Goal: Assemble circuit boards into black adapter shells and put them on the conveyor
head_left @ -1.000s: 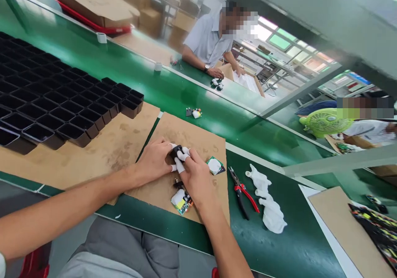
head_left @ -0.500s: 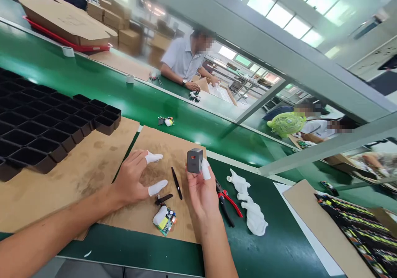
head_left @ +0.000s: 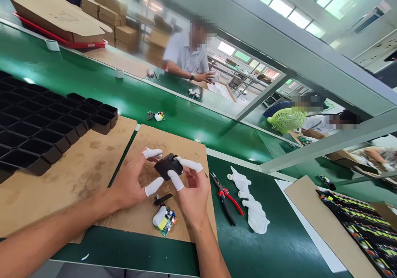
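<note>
My right hand [head_left: 192, 189] pinches a small black charger housing [head_left: 168, 166] between white-capped thumb and forefinger, above a brown cardboard sheet [head_left: 186, 146]. My left hand [head_left: 133, 183] hovers beside it, fingers spread, white finger cots on the tips, the forefinger close to the housing's left edge. Below the hands lies a small circuit board [head_left: 164, 220] with a white part, and a short black piece [head_left: 163, 198] next to it.
A black compartment tray [head_left: 43, 121] stands on cardboard at left. Red-handled pliers [head_left: 226, 197] and white gloves [head_left: 249, 199] lie right of the sheet. A green conveyor belt [head_left: 130, 100] carries small parts [head_left: 156, 115]. Other people sit across and at right beside a green fan [head_left: 287, 120].
The right hand lowered the housing from held upright and tilted it flat toward the left hand. The left hand came closer. A thin black stick seen on the cardboard is now hidden.
</note>
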Demonstrator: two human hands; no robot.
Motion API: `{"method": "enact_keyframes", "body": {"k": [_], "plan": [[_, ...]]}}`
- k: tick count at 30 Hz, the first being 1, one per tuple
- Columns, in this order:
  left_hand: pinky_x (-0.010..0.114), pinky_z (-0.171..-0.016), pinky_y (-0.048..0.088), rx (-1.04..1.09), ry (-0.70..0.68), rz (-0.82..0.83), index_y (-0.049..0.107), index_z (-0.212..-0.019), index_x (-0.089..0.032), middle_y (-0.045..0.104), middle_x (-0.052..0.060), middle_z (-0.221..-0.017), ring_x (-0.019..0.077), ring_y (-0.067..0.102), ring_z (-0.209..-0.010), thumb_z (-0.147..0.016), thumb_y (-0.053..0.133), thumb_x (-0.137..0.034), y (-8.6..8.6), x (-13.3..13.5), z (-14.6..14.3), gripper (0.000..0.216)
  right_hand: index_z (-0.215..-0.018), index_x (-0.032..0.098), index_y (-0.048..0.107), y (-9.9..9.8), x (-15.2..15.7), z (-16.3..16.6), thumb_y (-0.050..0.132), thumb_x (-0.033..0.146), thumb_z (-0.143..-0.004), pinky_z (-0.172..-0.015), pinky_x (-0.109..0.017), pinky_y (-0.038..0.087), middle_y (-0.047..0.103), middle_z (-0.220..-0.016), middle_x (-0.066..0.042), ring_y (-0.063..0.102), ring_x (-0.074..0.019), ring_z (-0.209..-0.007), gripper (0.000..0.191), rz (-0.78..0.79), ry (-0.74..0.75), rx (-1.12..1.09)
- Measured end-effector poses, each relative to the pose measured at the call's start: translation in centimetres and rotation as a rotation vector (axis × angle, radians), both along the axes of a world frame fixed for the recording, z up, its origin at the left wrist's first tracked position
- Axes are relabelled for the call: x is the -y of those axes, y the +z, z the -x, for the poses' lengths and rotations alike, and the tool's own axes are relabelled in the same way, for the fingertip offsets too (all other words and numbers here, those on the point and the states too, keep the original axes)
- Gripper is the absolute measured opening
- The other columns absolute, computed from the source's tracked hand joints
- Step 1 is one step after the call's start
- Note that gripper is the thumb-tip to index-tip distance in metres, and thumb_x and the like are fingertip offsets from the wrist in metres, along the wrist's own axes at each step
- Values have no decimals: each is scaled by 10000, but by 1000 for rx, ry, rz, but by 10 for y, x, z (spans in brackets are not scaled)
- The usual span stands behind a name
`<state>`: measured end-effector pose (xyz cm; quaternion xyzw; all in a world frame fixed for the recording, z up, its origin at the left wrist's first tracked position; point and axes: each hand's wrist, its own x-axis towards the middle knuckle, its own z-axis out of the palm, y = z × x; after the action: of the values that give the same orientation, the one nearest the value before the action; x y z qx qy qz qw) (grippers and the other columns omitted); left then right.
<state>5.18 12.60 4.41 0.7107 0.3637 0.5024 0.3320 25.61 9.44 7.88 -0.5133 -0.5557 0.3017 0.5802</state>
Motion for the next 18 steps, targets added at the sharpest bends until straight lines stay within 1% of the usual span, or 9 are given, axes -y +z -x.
{"method": "enact_keyframes", "body": {"k": [1, 3, 4, 6, 9, 12, 14, 16, 18], "plan": [[530, -1111, 616, 73, -92, 127, 601, -1503, -259, 777, 137, -1358, 325, 765, -1220, -1018, 738, -389, 2, -1, 0, 521, -1188, 256, 812, 0, 2, 2, 958, 358, -894, -1046, -443, 691, 869, -1223, -103, 837, -262, -1126, 343, -11, 39, 68], [489, -1051, 665, 209, -252, 330, 678, -1385, -239, 802, 137, -1315, 315, 791, -1177, -1049, 715, -477, 5, -4, -1, 413, -1191, 268, 822, 1, 5, 3, 974, 333, -878, -1002, -430, 706, 878, -1190, -89, 844, -256, -1082, 354, -27, 95, 130], [471, -1014, 683, 262, -302, 393, 708, -1307, -227, 814, 133, -1277, 312, 800, -1149, -1047, 722, -524, 6, -5, -1, 396, -1191, 269, 822, 2, 6, 2, 980, 326, -872, -988, -424, 710, 882, -1182, -85, 845, -254, -1068, 361, -36, 110, 142], [442, -956, 704, 332, -332, 460, 733, -1194, -214, 823, 118, -1208, 297, 807, -1092, -1023, 755, -594, 8, -7, -2, 417, -1194, 269, 824, 3, 6, 0, 988, 324, -867, -969, -422, 715, 885, -1171, -83, 848, -254, -1044, 370, -50, 124, 155], [431, -959, 707, 390, -300, 464, 732, -1165, -223, 818, 101, -1188, 276, 806, -1066, -981, 817, -627, 6, -6, -4, 451, -1225, 273, 835, 3, 6, -4, 981, 331, -876, -939, -437, 716, 884, -1141, -84, 845, -261, -997, 383, -80, 72, 186], [461, -1051, 689, 441, -251, 417, 711, -1186, -239, 814, 99, -1209, 276, 807, -1120, -950, 868, -608, 3, -3, -8, 465, -1253, 293, 855, 2, 4, -6, 951, 301, -906, -907, -440, 704, 877, -1081, -69, 830, -263, -962, 359, -127, 9, 258], [481, -1101, 674, 463, -228, 390, 701, -1194, -240, 815, 101, -1210, 275, 807, -1147, -945, 882, -587, 0, -2, -10, 464, -1253, 307, 867, 0, 3, -6, 940, 277, -918, -911, -441, 698, 878, -1078, -62, 827, -265, -971, 345, -156, -1, 282], [498, -1121, 667, 465, -215, 362, 699, -1197, -240, 816, 102, -1209, 276, 807, -1154, -960, 870, -569, -2, -2, -12, 440, -1226, 311, 877, -2, 3, -5, 942, 265, -918, -929, -447, 700, 886, -1101, -62, 836, -272, -997, 318, -182, 2, 264], [510, -1115, 670, 450, -208, 330, 701, -1193, -250, 818, 93, -1212, 283, 805, -1152, -976, 852, -551, -3, -2, -13, 400, -1157, 303, 881, -4, 3, -3, 946, 255, -912, -951, -456, 704, 892, -1113, -65, 848, -283, -1037, 258, -203, 5, 216]]}}
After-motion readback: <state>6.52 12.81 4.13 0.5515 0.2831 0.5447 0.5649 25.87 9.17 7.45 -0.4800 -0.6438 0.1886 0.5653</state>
